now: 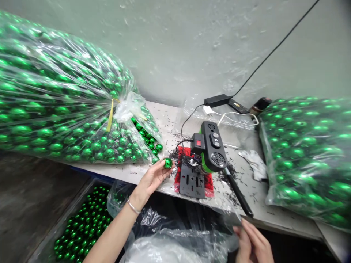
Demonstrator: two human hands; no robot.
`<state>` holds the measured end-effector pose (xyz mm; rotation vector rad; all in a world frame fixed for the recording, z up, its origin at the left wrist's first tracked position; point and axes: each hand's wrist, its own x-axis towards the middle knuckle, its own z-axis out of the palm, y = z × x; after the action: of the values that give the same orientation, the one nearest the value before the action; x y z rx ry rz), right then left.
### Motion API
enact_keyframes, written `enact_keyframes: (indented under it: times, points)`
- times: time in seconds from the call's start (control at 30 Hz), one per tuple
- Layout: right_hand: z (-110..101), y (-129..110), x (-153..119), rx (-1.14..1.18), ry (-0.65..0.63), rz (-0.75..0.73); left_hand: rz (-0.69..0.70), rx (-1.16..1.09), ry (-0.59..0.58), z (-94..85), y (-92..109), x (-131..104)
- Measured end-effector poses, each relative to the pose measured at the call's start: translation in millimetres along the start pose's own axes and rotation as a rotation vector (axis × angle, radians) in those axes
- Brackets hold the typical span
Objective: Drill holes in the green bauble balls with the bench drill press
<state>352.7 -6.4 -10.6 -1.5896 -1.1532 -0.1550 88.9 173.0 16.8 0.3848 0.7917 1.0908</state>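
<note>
A shiny green ball (168,163) rests between the thumb and fingers of my left hand (155,177), at the table's front edge beside the machine. My right hand (251,239) is low on the right, blurred, its thumb and fingers pinched together near the edge of clear plastic; what they hold is too unclear to name. Between the hands stands a small black and green machine (214,146) with a black lever (239,193), over a slotted black base plate (192,182) on a red mat (210,184).
Large clear bags of green balls stand on the left (68,102) and right (307,157). A bin of green balls (85,219) is below left, clear plastic (175,246) below centre. A white glove (255,164), black adapter (217,100) and dark scraps lie on the table (161,113).
</note>
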Motion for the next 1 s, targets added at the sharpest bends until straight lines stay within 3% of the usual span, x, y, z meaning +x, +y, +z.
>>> enact_keyframes:
  times: [0.03,0.1,0.23,0.43,0.67,0.83,1.0]
  points:
    - [9,-9,7,0.035,0.027,-0.123,0.001,0.034,-0.005,2.4,-7,1]
    - [25,-24,20,0.082,0.021,-0.22,0.013,0.122,0.001,7.2,-22,2]
    - [40,-34,37,0.126,-0.009,-0.22,0.106,0.36,0.009,15.8,-49,8]
    - [42,-34,37,0.149,-0.058,-0.199,0.36,0.813,-0.044,21.3,-77,18]
    - [38,-34,25,0.167,-0.065,-0.148,0.653,1.272,-0.012,18.4,-90,24]
    - [36,-35,25,0.168,-0.087,-0.152,0.752,1.353,-0.092,19.4,-93,30]
    - [36,-37,27,0.169,-0.108,-0.172,0.747,1.37,-0.121,19.3,-94,34]
